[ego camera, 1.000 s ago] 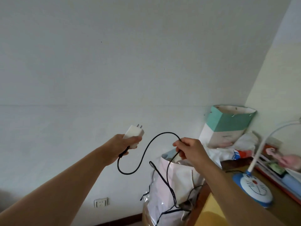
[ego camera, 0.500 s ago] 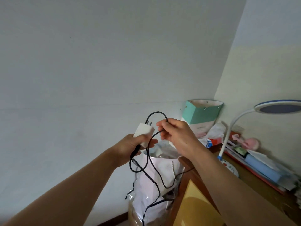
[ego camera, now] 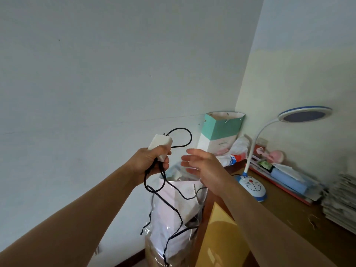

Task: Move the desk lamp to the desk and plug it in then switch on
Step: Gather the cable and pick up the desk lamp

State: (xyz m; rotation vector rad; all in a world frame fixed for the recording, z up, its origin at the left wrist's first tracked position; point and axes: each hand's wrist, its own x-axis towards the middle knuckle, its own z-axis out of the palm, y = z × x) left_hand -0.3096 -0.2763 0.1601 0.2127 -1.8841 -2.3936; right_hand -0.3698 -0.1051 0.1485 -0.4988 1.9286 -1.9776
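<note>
Left hand [ego camera: 149, 162]: fingers clamped on the white plug adapter [ego camera: 160, 146] and bunched black cord [ego camera: 169, 191], held out over the white bag [ego camera: 173, 207] beside the desk [ego camera: 289, 214] edge. Right hand [ego camera: 202, 163]: fingers spread, empty, just beside the adapter. Desk lamp [ego camera: 252, 186] stands on the desk, near that edge, clear wall behind.

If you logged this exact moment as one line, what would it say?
left hand: holds white plug adapter and black cord | right hand: open, empty | desk lamp: on desk, unlit
</note>
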